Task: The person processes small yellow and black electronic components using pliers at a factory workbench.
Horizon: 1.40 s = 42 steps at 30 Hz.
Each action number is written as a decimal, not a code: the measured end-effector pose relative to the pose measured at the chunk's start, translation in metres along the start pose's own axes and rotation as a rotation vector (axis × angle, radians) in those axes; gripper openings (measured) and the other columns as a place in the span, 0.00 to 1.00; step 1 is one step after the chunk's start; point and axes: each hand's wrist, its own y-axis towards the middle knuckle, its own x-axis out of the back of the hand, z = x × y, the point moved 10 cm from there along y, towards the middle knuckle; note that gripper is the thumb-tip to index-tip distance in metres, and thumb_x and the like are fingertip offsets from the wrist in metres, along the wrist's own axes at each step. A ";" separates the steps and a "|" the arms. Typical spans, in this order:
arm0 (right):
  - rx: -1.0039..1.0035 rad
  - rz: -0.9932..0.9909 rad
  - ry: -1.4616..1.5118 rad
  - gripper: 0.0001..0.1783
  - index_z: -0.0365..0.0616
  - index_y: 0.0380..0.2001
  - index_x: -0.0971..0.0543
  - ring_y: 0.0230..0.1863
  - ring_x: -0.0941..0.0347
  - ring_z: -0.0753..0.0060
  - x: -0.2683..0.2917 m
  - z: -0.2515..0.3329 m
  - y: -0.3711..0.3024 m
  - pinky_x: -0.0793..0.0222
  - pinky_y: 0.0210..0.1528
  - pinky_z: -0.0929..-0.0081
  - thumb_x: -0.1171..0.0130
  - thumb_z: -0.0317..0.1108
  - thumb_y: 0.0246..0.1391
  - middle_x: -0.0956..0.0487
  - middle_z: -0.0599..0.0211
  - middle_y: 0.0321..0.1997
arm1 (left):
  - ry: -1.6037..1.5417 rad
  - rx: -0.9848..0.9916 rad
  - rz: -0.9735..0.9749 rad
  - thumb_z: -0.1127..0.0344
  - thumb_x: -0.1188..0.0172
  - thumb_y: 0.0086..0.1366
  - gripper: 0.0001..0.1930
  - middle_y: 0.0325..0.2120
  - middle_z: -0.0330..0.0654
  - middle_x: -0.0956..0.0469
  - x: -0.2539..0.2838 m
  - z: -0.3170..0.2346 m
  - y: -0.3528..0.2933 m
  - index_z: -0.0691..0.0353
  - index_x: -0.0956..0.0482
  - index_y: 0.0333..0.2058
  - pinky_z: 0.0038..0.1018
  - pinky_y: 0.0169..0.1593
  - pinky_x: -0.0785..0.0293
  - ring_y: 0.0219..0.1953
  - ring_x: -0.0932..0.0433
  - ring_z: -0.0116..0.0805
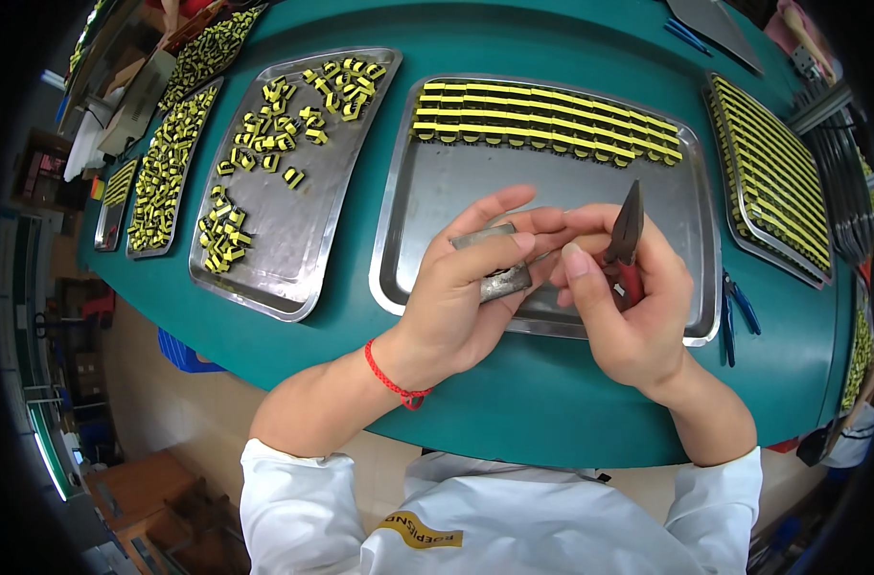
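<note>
Red-handled needle-nose pliers (628, 240) point forward, gripped by right hand (643, 321). Left hand (456, 297) grips grey metal block (506, 283), left of them.

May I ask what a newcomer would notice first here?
Probably the centre: the left hand holds a grey metal block, the right hand red-handled pliers. Beyond, yellow-black parts lie in rows on a metal tray; to the left, loose parts lie scattered on another tray.
</note>
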 end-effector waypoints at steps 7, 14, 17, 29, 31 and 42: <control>-0.015 0.038 -0.081 0.15 0.32 0.49 0.29 0.35 0.23 0.80 -0.006 -0.007 -0.004 0.25 0.32 0.83 0.44 0.19 0.59 0.20 0.62 0.37 | -0.022 -0.035 -0.040 0.77 0.44 0.64 0.25 0.48 0.52 0.25 0.005 -0.006 -0.002 0.66 0.42 0.58 0.37 0.56 0.27 0.53 0.24 0.43; -0.154 0.057 0.229 0.22 0.33 0.52 0.30 0.36 0.23 0.80 -0.019 -0.015 -0.012 0.25 0.33 0.83 0.38 0.17 0.53 0.20 0.63 0.41 | 0.654 -0.644 0.146 0.76 0.47 0.68 0.19 0.48 0.52 0.26 -0.025 -0.037 -0.019 0.68 0.37 0.56 0.36 0.56 0.26 0.54 0.24 0.42; -0.190 0.096 0.094 0.24 0.35 0.52 0.30 0.37 0.23 0.80 -0.020 -0.021 -0.015 0.25 0.36 0.83 0.36 0.18 0.52 0.21 0.64 0.41 | 0.768 -0.724 0.211 0.76 0.49 0.69 0.19 0.51 0.54 0.27 -0.030 -0.037 -0.023 0.68 0.38 0.56 0.39 0.58 0.28 0.56 0.25 0.45; -0.184 0.063 0.051 0.19 0.34 0.49 0.26 0.42 0.20 0.71 -0.019 -0.033 -0.017 0.23 0.44 0.72 0.44 0.15 0.52 0.18 0.58 0.42 | 1.437 -0.750 0.390 0.71 0.52 0.65 0.28 0.63 0.54 0.35 -0.058 -0.026 -0.031 0.69 0.40 0.64 0.56 0.71 0.71 0.71 0.46 0.58; -0.210 0.081 0.080 0.19 0.34 0.49 0.26 0.44 0.20 0.69 -0.019 -0.036 -0.016 0.23 0.46 0.71 0.46 0.15 0.52 0.18 0.59 0.42 | 1.486 -0.758 0.365 0.75 0.44 0.61 0.34 0.63 0.57 0.36 -0.062 -0.024 -0.033 0.69 0.44 0.66 0.52 0.71 0.60 0.70 0.43 0.55; -0.229 0.041 0.208 0.16 0.36 0.42 0.25 0.31 0.24 0.79 -0.023 -0.042 -0.020 0.27 0.33 0.80 0.33 0.20 0.50 0.20 0.65 0.36 | 0.986 -0.579 0.346 0.62 0.55 0.71 0.26 0.62 0.61 0.37 -0.039 -0.025 -0.025 0.74 0.40 0.62 0.38 0.67 0.42 0.66 0.37 0.47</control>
